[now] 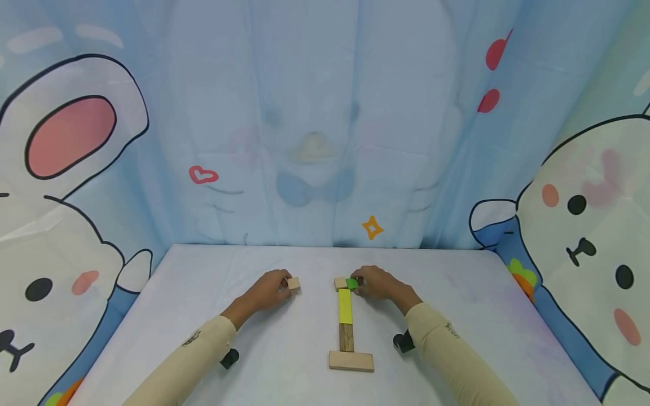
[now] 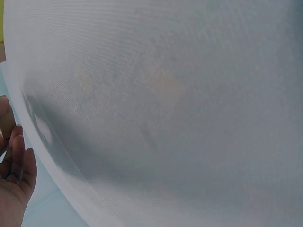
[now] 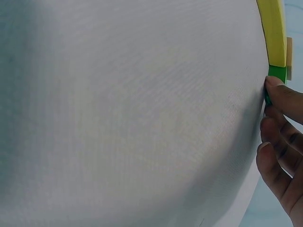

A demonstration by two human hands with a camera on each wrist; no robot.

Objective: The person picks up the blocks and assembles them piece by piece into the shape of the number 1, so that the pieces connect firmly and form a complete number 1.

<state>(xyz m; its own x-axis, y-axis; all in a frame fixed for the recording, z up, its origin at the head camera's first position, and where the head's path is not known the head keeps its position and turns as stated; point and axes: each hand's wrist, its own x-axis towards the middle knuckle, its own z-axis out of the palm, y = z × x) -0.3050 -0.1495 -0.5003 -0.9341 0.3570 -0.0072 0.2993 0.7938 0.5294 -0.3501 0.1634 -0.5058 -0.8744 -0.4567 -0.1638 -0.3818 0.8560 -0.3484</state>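
The left hand (image 1: 269,290) pinches a small plain wooden block (image 1: 294,283) at its fingertips, left of a line of blocks. With thumb and fingers, the right hand (image 1: 376,282) grips a small green block (image 1: 352,283) at the far end of that line. Beside the green block is another plain wooden block (image 1: 340,283). Both meet the far end of a long yellow block (image 1: 345,306). In the right wrist view, the thumb presses on the green block (image 3: 277,73) right by the yellow one (image 3: 274,33).
Nearer the person, a brown wooden block (image 1: 346,338) continues the line down to a wide pale block (image 1: 351,361) lying crosswise. A white cloth covers the table (image 1: 284,361). Behind it hangs a blue printed curtain (image 1: 315,113). Dark wrist cameras (image 1: 404,341) sit under the sleeves.
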